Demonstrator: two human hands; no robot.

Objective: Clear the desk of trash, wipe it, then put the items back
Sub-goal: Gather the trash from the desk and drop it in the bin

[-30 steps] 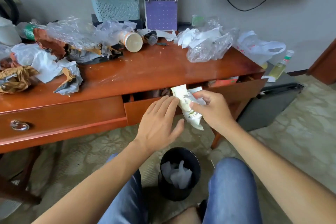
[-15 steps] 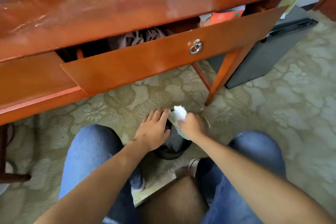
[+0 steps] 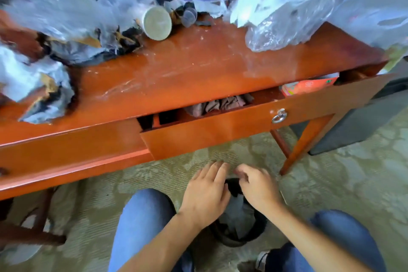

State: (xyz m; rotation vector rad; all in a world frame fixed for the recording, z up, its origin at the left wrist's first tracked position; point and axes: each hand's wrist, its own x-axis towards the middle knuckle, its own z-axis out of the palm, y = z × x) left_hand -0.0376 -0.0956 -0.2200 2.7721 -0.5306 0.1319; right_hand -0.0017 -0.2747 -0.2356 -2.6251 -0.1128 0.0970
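Fingers point(image 3: 217, 166) of the left hand point(image 3: 204, 194) spread loose and flat, holding nothing; right hand point(image 3: 258, 187) fingers curled slightly with thumb and forefinger apart, nothing visible between them, so both hands read empty. Directly under the fingertips, between the knees, sits the black trash bin point(image 3: 239, 227) on the carpet, pale crumpled wrappers inside, partly hidden by both wrists. Just beyond the fingertips is the half-open drawer point(image 3: 220, 126) with a ring pull and some brownish cloth and an orange box point(image 3: 309, 86) inside. Further out, the desk point(image 3: 187, 68) top: bare streaked centre, trash still heaped on both sides. Left of the fingers, crumpled paper and dark wrappers point(image 3: 44, 86); far ahead a tipped paper cup point(image 3: 157, 22); ahead-right a clear plastic bag point(image 3: 282, 22) stuffed with white paper. Frame is motion-blurred, small items hard to tell. Step: clearing trash, a drop into the bin looks just finished; wiping not started. Next move likely calls for reaching up and forward to the nearest heap, grabbing a loose handful, and bringing it down over the bin without scattering bits.
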